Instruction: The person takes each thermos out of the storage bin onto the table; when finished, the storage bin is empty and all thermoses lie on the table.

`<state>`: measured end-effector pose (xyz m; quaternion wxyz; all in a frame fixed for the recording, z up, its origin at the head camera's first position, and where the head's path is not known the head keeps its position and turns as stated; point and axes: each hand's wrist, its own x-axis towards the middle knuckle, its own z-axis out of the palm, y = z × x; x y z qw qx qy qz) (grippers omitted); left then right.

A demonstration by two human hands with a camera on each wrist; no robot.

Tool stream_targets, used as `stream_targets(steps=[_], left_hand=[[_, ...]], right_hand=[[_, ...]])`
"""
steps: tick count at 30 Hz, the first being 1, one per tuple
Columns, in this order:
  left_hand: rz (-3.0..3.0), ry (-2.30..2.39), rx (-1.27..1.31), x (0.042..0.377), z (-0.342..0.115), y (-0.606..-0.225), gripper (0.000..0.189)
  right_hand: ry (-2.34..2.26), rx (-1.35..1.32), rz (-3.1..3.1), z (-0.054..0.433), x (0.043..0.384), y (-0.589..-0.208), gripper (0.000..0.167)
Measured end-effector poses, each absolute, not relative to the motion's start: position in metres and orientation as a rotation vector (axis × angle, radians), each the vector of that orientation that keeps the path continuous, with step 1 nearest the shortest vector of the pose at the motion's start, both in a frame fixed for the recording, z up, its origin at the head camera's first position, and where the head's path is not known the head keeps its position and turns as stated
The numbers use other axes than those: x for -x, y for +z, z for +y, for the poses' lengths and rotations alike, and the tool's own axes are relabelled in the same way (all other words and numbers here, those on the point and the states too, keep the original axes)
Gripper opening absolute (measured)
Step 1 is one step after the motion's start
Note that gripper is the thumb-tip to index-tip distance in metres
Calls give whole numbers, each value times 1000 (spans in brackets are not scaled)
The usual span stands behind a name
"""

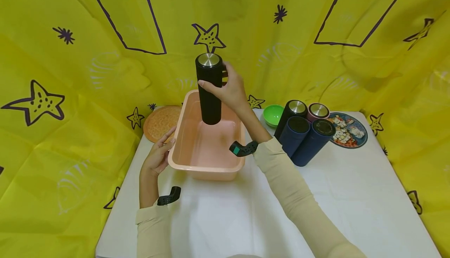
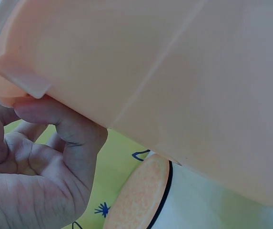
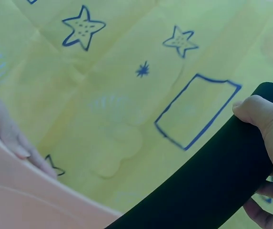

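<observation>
My right hand (image 1: 232,88) grips a black thermos bottle (image 1: 210,98), thumb on one side and fingers around the other. The bottle, with its shiny metal end up, is held over a peach-coloured plastic basin (image 1: 205,168). In the right wrist view the bottle (image 3: 198,181) slants across the lower right. My left hand (image 1: 159,154) holds the basin's left rim. In the left wrist view the basin's outer wall (image 2: 150,71) fills most of the picture, with bent fingers against its lip. No other thing shows inside the basin.
Several more bottles stand close together on the right: a black one (image 1: 286,121), a pink one (image 1: 318,111) and dark blue ones (image 1: 309,146). Beside them are a green bowl (image 1: 273,114) and a patterned plate (image 1: 351,133). An orange round mat (image 1: 154,123) lies left of the basin.
</observation>
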<state>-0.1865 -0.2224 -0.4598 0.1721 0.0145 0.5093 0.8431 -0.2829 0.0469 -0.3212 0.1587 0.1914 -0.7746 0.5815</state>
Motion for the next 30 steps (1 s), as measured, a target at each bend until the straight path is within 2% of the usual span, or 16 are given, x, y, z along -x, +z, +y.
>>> stream_targets(steps=[18, 30], left_hand=[[1449, 2383, -26, 186, -224, -459, 55], [1426, 2399, -17, 187, -224, -461, 56]], right_hand=[[1575, -517, -2031, 88, 239, -287, 59], [1502, -500, -1962, 121, 201, -295, 57]])
